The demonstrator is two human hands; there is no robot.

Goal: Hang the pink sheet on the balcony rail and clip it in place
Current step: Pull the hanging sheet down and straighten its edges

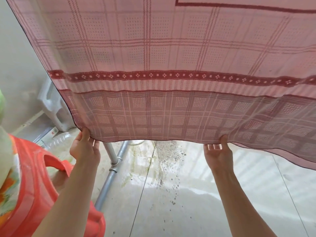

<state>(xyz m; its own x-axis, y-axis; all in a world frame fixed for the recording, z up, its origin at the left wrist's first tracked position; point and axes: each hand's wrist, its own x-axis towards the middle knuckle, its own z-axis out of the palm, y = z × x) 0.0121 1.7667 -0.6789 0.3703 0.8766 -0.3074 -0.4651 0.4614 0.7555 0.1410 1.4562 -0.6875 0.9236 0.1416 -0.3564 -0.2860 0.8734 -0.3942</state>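
Note:
The pink sheet (164,69), checked with a dark red patterned band, hangs down from above and fills the upper part of the head view. Its lower hem is lifted toward me. My left hand (84,147) pinches the hem near its left corner, thumb on the near side. My right hand (218,152) pinches the hem further right, thumb up over the cloth. The rail that carries the sheet is hidden above the frame. No clips are in sight.
A red plastic basket (34,185) with cloth in it stands at the lower left. A grey metal pipe (109,177) slants down to the tiled floor (188,202), which has dark specks. White plastic items (53,110) lean against the wall at left.

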